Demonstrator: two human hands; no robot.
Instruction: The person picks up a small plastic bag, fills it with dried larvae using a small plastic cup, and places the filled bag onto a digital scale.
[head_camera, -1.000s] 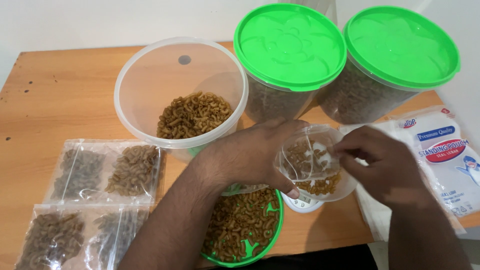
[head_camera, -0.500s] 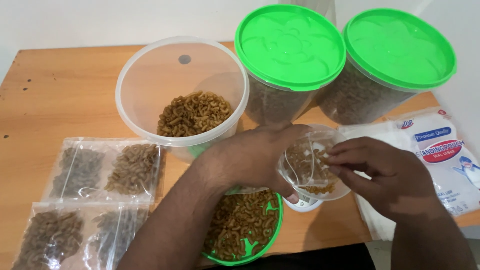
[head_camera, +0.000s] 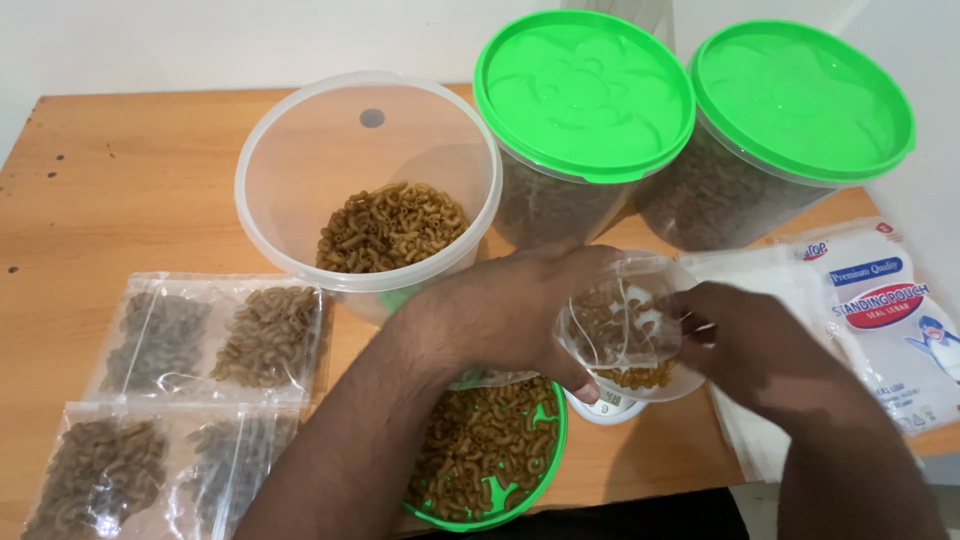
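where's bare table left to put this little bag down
Bare wooden table lies at the far left, between the open tub and the filled pouches. A smaller patch sits near the front edge, right of the green lid. The back right is crowded with two lidded tubs.

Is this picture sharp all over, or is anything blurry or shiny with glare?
Head view: the right hand is smeared by motion blur, while the left hand and the open tub of macaroni look crisp; soft glare sits on the small clear pouch held between both hands and on the filled bags at left; the green lids show only a mild, even sheen.
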